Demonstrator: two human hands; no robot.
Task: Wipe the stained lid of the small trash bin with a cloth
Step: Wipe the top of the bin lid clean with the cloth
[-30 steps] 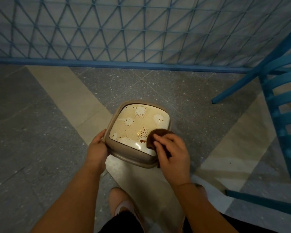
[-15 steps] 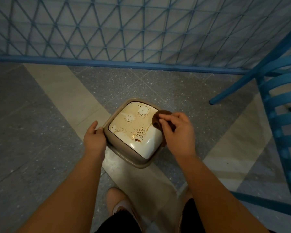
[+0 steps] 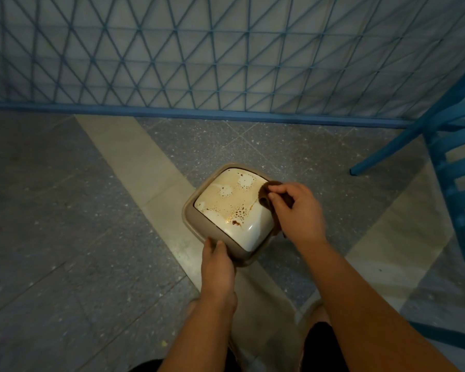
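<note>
1. Standing on the floor (image 3: 65,210), the small trash bin (image 3: 199,224) sits near the middle of the head view, on the border of a pale stripe and grey speckled tiles, just in front of the person's feet.
2. Its body and rim are beige, with rounded corners; the lid (image 3: 234,208) set into the top is white and glossy.
3. A tan-brown film covers most of the lid, broken by pale round patches toward the far edge.
4. Small dark brown droplets cluster near the lid's middle, with one darker blob toward the near side; the near corner shows clean white with a bright glint.
5. The right hand (image 3: 298,213) is at the lid's right edge, its fingers (image 3: 275,196) curled and pinching a brown cloth (image 3: 265,193) against the lid there.
6. Part of the cloth hangs down beside the bin under that hand.
7. The left hand (image 3: 218,267) grips the bin's near rim, its fingers bent round the edge, thumb on top.
8. A blue chair (image 3: 457,162) stands to the right, well apart from the bin.
9. A blue lattice fence (image 3: 172,63) runs across the far side.
</note>
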